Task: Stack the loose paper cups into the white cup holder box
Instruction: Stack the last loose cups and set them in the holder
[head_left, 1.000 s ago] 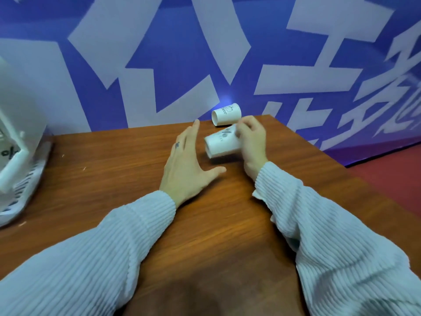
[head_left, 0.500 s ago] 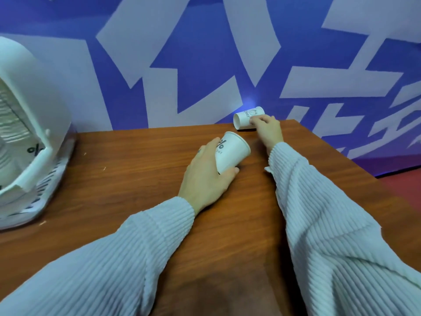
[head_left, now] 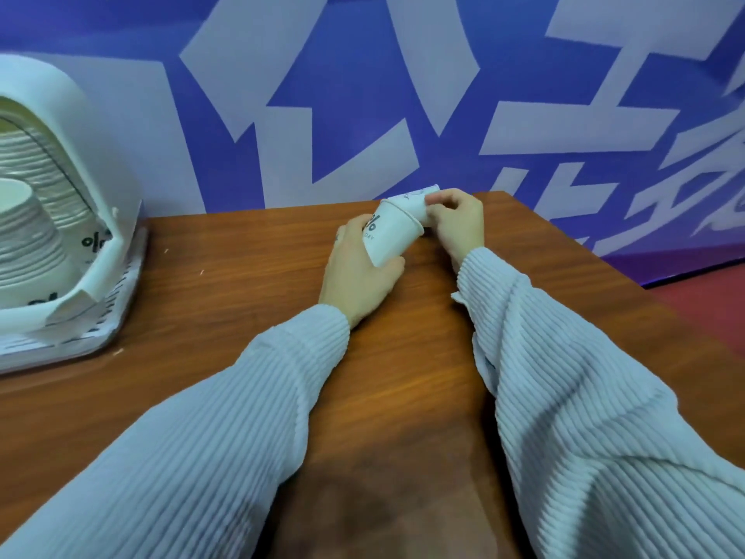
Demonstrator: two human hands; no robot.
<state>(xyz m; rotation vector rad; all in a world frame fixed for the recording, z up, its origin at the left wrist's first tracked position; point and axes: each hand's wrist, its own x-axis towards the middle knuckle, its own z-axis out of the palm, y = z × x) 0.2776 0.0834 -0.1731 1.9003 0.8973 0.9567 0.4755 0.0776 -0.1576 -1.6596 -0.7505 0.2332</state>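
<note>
My left hand (head_left: 356,272) grips a white paper cup (head_left: 389,236) with a black percent logo, held tilted with its rim pointing up and to the right. My right hand (head_left: 457,219) pinches a second white paper cup (head_left: 413,197) by its base and holds its other end at or inside the first cup's rim. Both hands are over the far middle of the brown wooden table (head_left: 242,300). The white cup holder box (head_left: 76,127) stands at the far left, open toward me, with stacks of cups (head_left: 28,236) inside it.
The box rests on a white slotted tray (head_left: 117,308) at the table's left. A blue wall with large white shapes (head_left: 363,94) runs right behind the table. The table's right edge falls away to a red floor (head_left: 705,300).
My right hand picked up the far cup and brought it to the rim of the cup in my left hand. The view shifted left, showing more of the holder box.
</note>
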